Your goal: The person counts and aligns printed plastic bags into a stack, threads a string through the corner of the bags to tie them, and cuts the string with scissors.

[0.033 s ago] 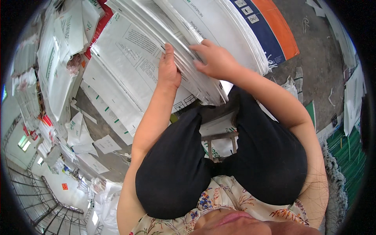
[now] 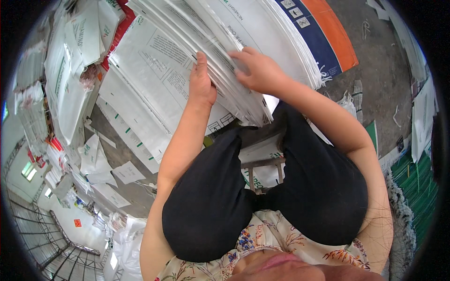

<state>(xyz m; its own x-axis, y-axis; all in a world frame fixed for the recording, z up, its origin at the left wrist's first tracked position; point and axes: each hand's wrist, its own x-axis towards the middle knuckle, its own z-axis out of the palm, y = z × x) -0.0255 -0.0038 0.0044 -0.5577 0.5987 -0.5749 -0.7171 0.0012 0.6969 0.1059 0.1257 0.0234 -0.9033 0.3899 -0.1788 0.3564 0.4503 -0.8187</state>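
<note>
A raised sheaf of flat white printed sacks (image 2: 224, 77) stands on edge between my two hands. My left hand (image 2: 202, 85) is closed on the sheaf's left side, thumb up along the edge and the other fingers partly hidden. At the sheaf's right side is my right hand (image 2: 260, 72), its index finger and thumb apart and slightly blurred near the sack edges. Left of the sheaf lies a stack of white sacks (image 2: 154, 61) with dark print. To its right is another white stack (image 2: 269, 33), with loose threads at its corner.
An orange and dark-blue sack (image 2: 335, 35) lies under the right-hand stack. Piled sacks (image 2: 70, 79) rise at the far left, with loose paper pieces (image 2: 126, 172) on the grey floor (image 2: 382, 93). Green material (image 2: 415, 182) lies at the right. My knees (image 2: 211, 196) are close below.
My right hand has shifted slightly right, its fingertips a little away from where they were on the sack edges. My left hand and the stacks have stayed put.
</note>
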